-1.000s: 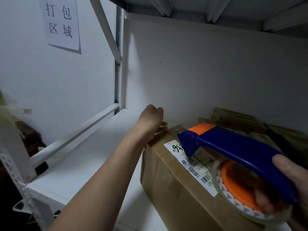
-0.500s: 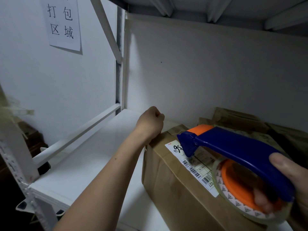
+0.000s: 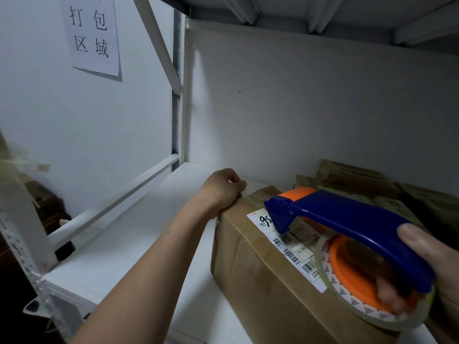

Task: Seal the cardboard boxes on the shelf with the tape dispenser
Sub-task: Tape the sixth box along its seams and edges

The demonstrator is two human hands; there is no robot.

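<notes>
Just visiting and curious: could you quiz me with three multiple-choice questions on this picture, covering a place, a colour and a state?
1. The left hand rests on: A the cardboard box's far left corner; B a keyboard; C a bucket.
2. The tape dispenser's handle is: A green; B blue; C white.
3. The right hand is: A idle; B gripping the dispenser; C unseen.
Answers: A, it sits on that corner; B, handle plainly blue; B, fingers curl round it.

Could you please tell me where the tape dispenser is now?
Head view, lower right: the right hand grips the tape dispenser, its nose over the label on the nearest cardboard box.
</notes>
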